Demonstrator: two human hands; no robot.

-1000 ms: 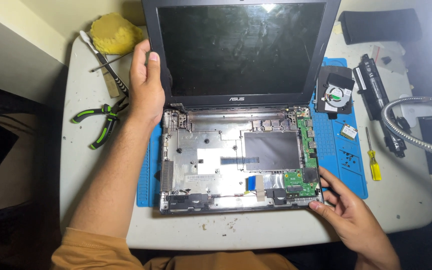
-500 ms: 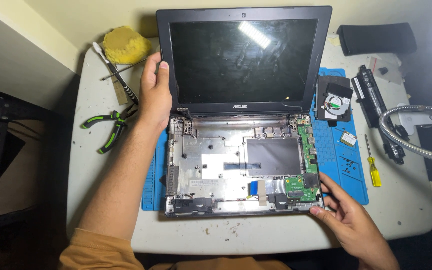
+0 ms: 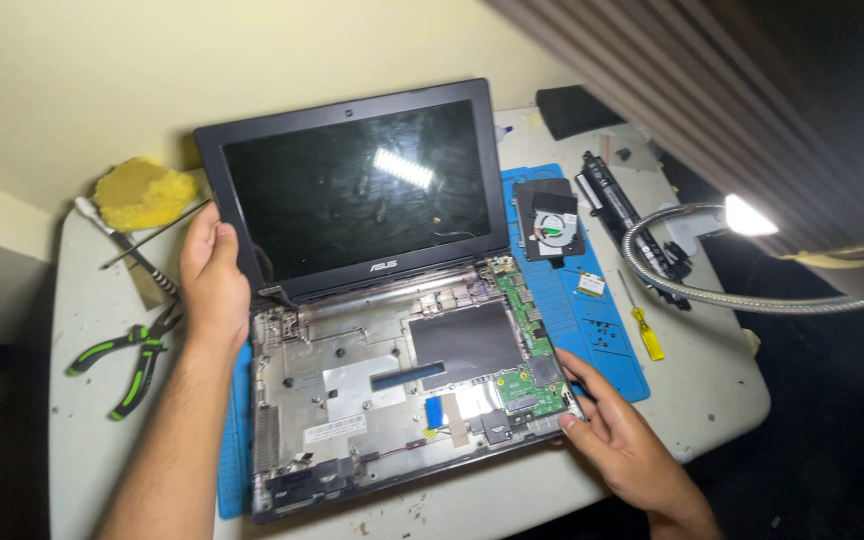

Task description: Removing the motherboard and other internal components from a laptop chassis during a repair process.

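Note:
A small black laptop with its keyboard cover removed lies open on a blue work mat [image 3: 592,330]. Its dark screen [image 3: 357,195] stands upright, and the bare base [image 3: 352,390] shows metal shielding and a green circuit board [image 3: 532,375] at the right. My left hand [image 3: 214,285] grips the left edge of the screen near the hinge. My right hand [image 3: 617,435] holds the front right corner of the base, thumb pressed against its edge.
A cooling fan [image 3: 550,222] and a yellow-handled screwdriver [image 3: 642,325] lie on the mat's right side. Green-handled pliers [image 3: 127,360], a yellow sponge [image 3: 142,195] and thin tools sit at the left. A gooseneck lamp [image 3: 722,290] curves in from the right.
The view has tilted and shifted, so the laptop now sits turned in the frame. Both hands keep their holds on the screen edge and the base corner.

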